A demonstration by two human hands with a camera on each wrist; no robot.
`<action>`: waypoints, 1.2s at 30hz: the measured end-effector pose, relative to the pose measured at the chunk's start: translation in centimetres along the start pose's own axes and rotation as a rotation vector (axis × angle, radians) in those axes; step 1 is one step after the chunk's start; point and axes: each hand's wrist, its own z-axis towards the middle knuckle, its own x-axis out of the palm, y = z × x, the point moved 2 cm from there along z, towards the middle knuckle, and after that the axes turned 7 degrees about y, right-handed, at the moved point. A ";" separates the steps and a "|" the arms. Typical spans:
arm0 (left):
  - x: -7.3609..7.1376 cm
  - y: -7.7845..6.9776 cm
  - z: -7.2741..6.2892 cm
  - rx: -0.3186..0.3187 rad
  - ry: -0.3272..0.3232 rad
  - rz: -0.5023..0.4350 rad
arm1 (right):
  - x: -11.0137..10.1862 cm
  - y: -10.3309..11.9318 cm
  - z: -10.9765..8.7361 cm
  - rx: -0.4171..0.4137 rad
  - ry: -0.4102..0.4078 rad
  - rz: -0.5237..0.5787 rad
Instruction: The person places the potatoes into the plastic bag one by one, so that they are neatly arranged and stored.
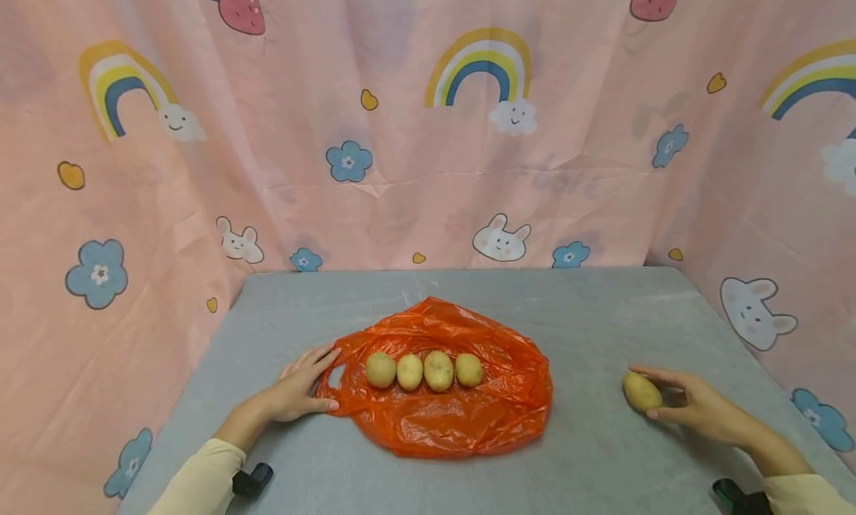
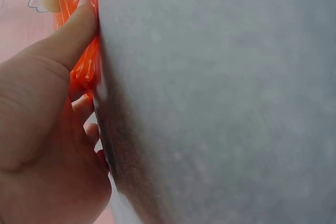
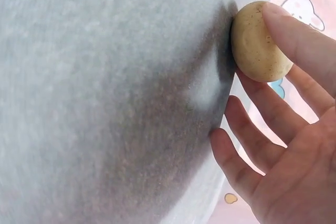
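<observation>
An orange-red plastic bag (image 1: 468, 426) lies spread flat on the table, with several potatoes (image 1: 438, 371) in a row on top of it. At the bag's left end, by its handle hole, my left hand (image 1: 301, 389) rests with fingers and thumb spread, touching the plastic. The left wrist view shows that thumb lying against the bag (image 2: 84, 69). Over on the right, my right hand (image 1: 702, 403) holds a single potato (image 1: 642, 392) between thumb and fingers. In the right wrist view this potato (image 3: 257, 43) sits at the tabletop, the other fingers spread below it.
The grey table (image 1: 588, 322) extends around the bag and between the two hands. Behind it and at both sides hangs a pink curtain (image 1: 401, 203) printed with rainbows, flowers and rabbits.
</observation>
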 end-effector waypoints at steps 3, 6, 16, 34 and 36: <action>0.0 0.0 0.0 -0.003 0.003 -0.002 | 0.1 -0.1 0.0 -0.011 -0.019 0.013; 0.0 0.0 -0.1 -0.005 0.004 -0.002 | 0.1 -0.1 0.0 0.000 -0.027 0.015; 0.1 0.0 -0.1 -0.009 0.006 0.001 | 0.0 0.8 0.4 0.103 -0.091 -0.069; 0.2 0.2 -0.1 0.033 -0.019 -0.009 | 0.1 3.2 1.4 0.067 -0.143 -0.081; 0.1 0.0 -0.1 0.016 -0.012 -0.007 | 0.0 3.4 1.6 0.051 -0.147 -0.081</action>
